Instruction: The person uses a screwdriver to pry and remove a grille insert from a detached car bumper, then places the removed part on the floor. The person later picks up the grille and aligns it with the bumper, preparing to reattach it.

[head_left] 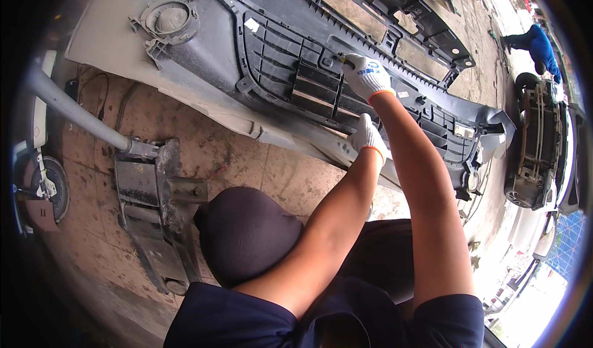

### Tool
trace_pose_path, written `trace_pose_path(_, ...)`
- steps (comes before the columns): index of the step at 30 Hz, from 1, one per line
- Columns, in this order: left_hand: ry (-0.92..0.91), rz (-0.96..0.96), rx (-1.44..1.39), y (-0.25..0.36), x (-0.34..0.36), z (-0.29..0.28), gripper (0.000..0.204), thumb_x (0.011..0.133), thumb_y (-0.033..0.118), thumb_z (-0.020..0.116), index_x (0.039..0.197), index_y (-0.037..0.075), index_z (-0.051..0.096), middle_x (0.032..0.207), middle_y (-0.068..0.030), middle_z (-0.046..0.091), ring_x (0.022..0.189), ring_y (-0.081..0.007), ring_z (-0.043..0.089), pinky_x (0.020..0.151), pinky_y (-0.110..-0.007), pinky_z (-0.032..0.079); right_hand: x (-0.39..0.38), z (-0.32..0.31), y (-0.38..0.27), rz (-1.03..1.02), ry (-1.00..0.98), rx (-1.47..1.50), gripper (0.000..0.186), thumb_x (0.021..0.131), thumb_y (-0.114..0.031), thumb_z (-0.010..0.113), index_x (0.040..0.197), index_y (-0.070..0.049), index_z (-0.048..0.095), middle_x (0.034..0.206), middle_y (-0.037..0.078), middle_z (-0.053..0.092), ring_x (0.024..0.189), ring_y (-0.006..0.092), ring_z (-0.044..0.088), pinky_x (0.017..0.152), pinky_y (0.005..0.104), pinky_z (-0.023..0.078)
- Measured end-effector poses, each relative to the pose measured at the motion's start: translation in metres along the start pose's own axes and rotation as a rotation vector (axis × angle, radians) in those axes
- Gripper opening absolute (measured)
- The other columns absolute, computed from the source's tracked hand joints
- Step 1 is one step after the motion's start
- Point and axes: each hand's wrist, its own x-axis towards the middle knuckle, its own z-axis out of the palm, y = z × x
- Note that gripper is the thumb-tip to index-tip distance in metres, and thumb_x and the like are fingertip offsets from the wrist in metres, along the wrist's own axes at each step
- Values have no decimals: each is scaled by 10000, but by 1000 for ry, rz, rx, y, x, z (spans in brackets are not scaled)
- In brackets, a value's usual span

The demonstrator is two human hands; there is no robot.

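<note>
A large car bumper (213, 58), seen from its dark inner side with ribs and grille slats, lies across the upper middle of the head view. My right hand (369, 76), in a white knit glove with an orange cuff, is closed at the bumper's ribbed middle. A small dark and yellowish piece shows at its fingertips, too hidden to name. Nearer to me, my left hand (365, 137), in a matching glove, grips the bumper's near edge, its fingers partly hidden.
A floor jack (145, 190) with a long grey handle (80, 113) stands on the stained floor at left. Behind the bumper lies another black car panel (426, 30). At right are a car with its front exposed (536, 138) and a person in blue (537, 45).
</note>
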Motion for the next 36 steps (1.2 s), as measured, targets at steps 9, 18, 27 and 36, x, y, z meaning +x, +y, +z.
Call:
trace_pose_path(9,0,-12,-21,1,9,1,917,861,493,831,1469,-2,356,1523,-237,509,1300,-344,601,1079,-529,508,3,4,-2,-3,-23,2,335,984,-355,570,1173,-157,764,1080,197,757,1028,411,718,888,474,575)
trace_pose_path(18,104,15,58,-2,7,4,945,859,539,797,1447,-53,354,1457,-245,532,1274,-323,604,1079,-525,495,16,-14,2,-95,-83,-235,315,988,-360,571,1136,-162,766,995,173,777,940,386,748,807,474,595)
trace_pose_path(27,123,9,48,3,2,3,884,864,502,791,1430,-34,375,1450,-254,552,1256,-333,613,1071,-528,503,17,-18,0,-59,-101,-200,328,968,-364,571,1152,-175,767,1009,169,777,935,380,751,812,470,597)
trace_pose_path(36,102,-11,21,4,0,3,922,877,480,779,1508,-36,347,1499,-262,531,1284,-355,617,1100,-505,496,19,-20,1,-104,-96,-225,312,985,-364,597,1171,-166,749,984,187,767,907,397,743,811,486,591)
